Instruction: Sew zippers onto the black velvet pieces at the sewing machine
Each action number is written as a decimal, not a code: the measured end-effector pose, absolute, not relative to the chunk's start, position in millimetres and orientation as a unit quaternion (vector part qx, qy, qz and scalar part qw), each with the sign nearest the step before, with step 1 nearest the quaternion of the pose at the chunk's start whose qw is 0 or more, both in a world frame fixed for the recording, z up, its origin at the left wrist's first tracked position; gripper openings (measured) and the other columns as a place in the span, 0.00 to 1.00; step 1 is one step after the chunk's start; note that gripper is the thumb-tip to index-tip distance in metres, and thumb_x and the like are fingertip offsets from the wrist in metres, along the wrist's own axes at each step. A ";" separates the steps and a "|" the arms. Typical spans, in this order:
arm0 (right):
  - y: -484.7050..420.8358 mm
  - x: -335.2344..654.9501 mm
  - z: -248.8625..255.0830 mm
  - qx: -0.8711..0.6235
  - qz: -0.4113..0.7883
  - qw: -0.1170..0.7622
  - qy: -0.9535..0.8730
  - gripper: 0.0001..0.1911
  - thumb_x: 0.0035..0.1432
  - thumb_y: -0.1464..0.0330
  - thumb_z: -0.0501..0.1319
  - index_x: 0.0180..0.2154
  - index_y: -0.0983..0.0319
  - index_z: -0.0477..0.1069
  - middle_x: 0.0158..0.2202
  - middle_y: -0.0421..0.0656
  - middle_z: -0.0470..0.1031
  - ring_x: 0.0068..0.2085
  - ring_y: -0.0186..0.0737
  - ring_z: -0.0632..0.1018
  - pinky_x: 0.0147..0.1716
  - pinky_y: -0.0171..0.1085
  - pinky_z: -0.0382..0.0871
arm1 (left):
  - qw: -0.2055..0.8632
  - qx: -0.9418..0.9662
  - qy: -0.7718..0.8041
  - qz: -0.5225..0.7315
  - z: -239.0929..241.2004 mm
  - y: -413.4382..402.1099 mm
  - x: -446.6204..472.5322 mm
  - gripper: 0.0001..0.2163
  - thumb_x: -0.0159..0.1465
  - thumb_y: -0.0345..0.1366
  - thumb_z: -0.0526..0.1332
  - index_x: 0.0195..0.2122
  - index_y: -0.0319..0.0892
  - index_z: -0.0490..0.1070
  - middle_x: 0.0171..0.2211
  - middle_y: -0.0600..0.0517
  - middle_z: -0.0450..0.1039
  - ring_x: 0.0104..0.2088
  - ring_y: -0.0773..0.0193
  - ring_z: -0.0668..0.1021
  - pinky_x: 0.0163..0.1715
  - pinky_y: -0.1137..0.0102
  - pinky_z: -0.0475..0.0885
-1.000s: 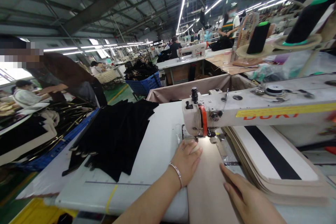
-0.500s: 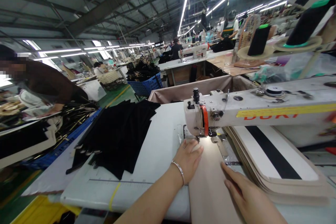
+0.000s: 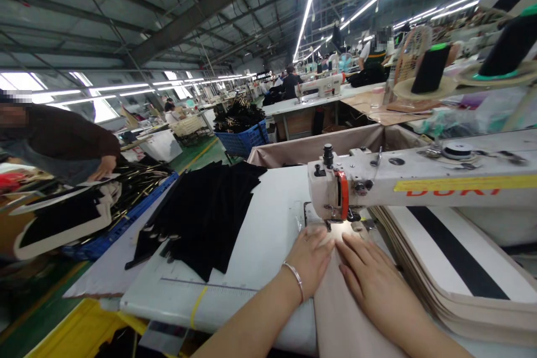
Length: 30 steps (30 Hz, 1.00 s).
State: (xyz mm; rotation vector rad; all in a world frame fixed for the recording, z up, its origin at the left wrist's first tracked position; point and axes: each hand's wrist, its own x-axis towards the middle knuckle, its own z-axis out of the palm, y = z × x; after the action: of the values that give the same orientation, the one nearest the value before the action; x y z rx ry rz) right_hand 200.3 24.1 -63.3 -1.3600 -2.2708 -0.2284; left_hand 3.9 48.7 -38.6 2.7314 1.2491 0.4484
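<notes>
A beige fabric panel [image 3: 335, 313] lies on the white table under the head of a white sewing machine [image 3: 403, 182]. My left hand [image 3: 310, 260] rests flat on the panel's left edge, fingers stretched toward the needle; a silver bracelet sits on that wrist. My right hand [image 3: 367, 277] lies flat on the panel right beside the left one, fingertips close to the presser foot [image 3: 335, 225]. Both hands press on the fabric and grip nothing.
A pile of black fabric pieces [image 3: 201, 212] lies on the table to the left. A stack of beige panels with a black stripe [image 3: 453, 260] sits at the right. A person in a dark top [image 3: 62, 142] bends over a blue crate [image 3: 121, 215] at the far left.
My right hand has slid forward and left on the panel, ending next to my left hand near the needle. The view has shifted, and the person at the left has bent lower.
</notes>
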 end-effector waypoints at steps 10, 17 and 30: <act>24.0 200.7 -61.0 -0.506 -0.038 0.216 -0.834 0.24 0.62 0.65 0.52 0.60 0.59 0.61 0.60 0.49 0.63 0.61 0.50 0.62 0.59 0.52 0.58 | -0.082 0.956 0.228 0.167 -64.7 -26.8 -38.1 0.20 0.67 0.36 0.55 0.61 0.48 0.59 0.60 0.43 0.63 0.63 0.51 0.62 0.58 0.57 0.65; 23.8 197.4 -57.9 -0.511 -0.044 0.218 -0.830 0.24 0.62 0.65 0.52 0.60 0.59 0.61 0.59 0.50 0.64 0.60 0.51 0.63 0.58 0.53 0.59 | -0.087 0.954 0.220 0.186 -65.4 -24.3 -35.6 0.19 0.68 0.37 0.55 0.60 0.46 0.60 0.59 0.42 0.65 0.63 0.51 0.61 0.58 0.59 0.66; 37.6 213.3 -95.4 -0.474 -0.120 0.234 -0.841 0.29 0.61 0.53 0.52 0.62 0.50 0.57 0.63 0.41 0.60 0.60 0.50 0.64 0.52 0.53 0.62 | -0.172 0.624 0.760 0.060 42.5 75.1 -190.9 0.20 0.65 0.35 0.56 0.58 0.37 0.62 0.58 0.37 0.63 0.60 0.47 0.64 0.60 0.51 0.57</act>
State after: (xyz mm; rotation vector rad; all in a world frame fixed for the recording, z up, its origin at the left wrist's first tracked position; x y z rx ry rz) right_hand 213.3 37.6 -95.4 -1.3004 -2.3086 -0.3308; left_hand -190.9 75.1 42.5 2.2101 2.6902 0.2121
